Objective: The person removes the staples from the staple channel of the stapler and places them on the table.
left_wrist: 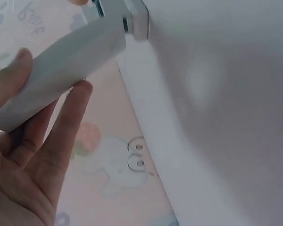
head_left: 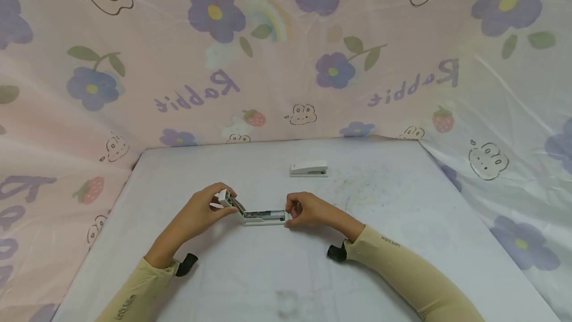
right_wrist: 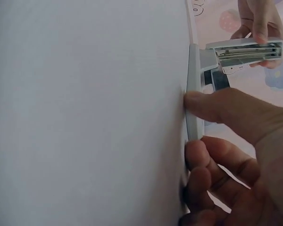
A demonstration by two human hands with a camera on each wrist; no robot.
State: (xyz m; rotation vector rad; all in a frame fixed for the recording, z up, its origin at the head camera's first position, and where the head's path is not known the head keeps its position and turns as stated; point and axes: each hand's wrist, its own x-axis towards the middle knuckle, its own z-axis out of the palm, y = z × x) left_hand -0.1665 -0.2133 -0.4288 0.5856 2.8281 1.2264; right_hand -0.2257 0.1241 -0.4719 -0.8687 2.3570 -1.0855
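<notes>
A white stapler lies opened out on the table, its base [head_left: 264, 221] flat and its upper arm [head_left: 225, 197] swung up and back to the left. My left hand [head_left: 206, 211] grips that raised arm between thumb and fingers; in the left wrist view the arm's smooth white cover [left_wrist: 68, 66] crosses the hand [left_wrist: 37, 155]. The base's right end is pinched by my right hand [head_left: 308, 209]. In the right wrist view the thumb of this hand [right_wrist: 245, 141] presses the base's edge [right_wrist: 194, 84], and the raised arm's metal inside [right_wrist: 247, 52] shows beyond.
A second white stapler [head_left: 309, 168], closed, stands on the white table [head_left: 268, 272] behind the right hand. Patterned cloth [head_left: 277, 63] rises behind the table's far edge and hangs at both sides. Black wrist mounts [head_left: 186, 265] stick out near both sleeves.
</notes>
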